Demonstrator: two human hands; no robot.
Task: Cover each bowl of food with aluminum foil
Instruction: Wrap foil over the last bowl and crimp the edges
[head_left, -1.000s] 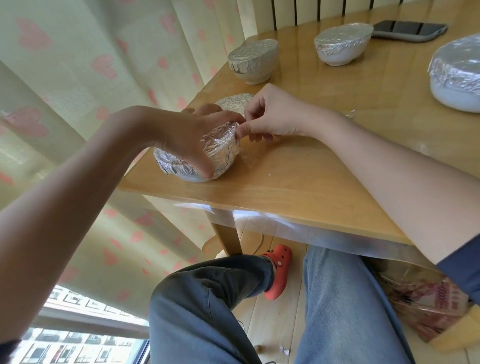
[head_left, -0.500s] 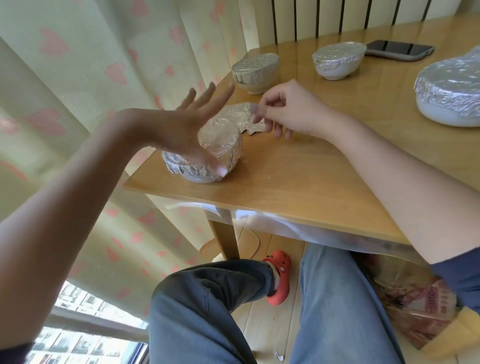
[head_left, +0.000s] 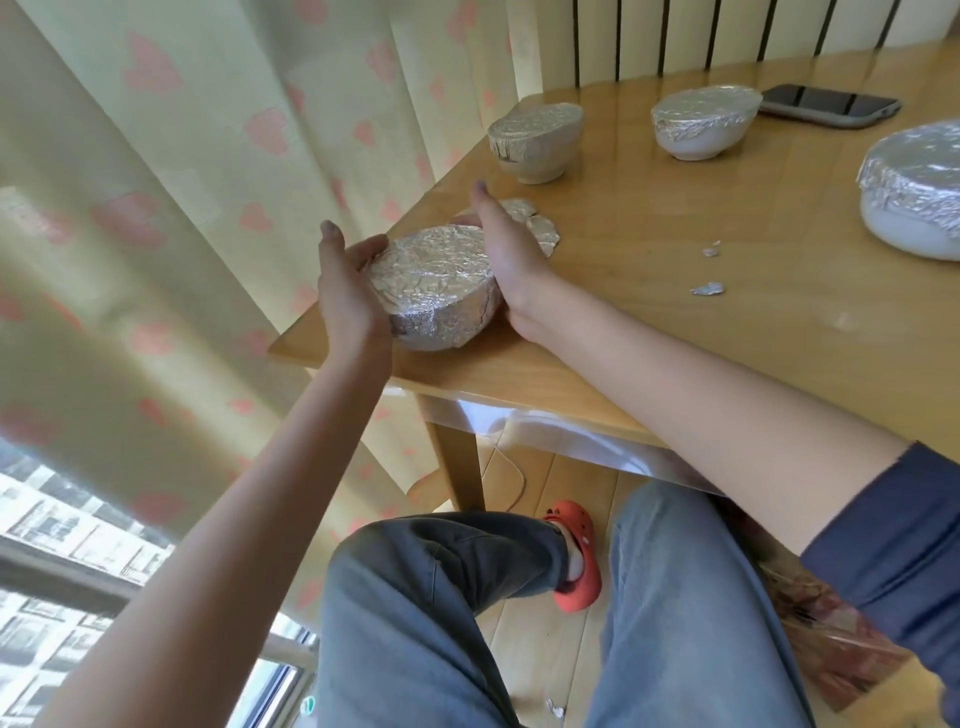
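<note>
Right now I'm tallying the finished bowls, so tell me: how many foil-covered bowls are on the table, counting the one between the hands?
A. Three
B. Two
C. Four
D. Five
C: the near bowl sits between the left hand and right hand, and three more covered bowls stand farther back: a tan bowl, a small white bowl and a large white bowl.

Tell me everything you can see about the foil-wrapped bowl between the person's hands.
The nearest bowl is round, its top and sides wrapped in crinkled silver foil, with a little white showing at its base. It sits upright near the corner of the wooden table. The left hand and right hand press flat against its opposite sides.
</note>
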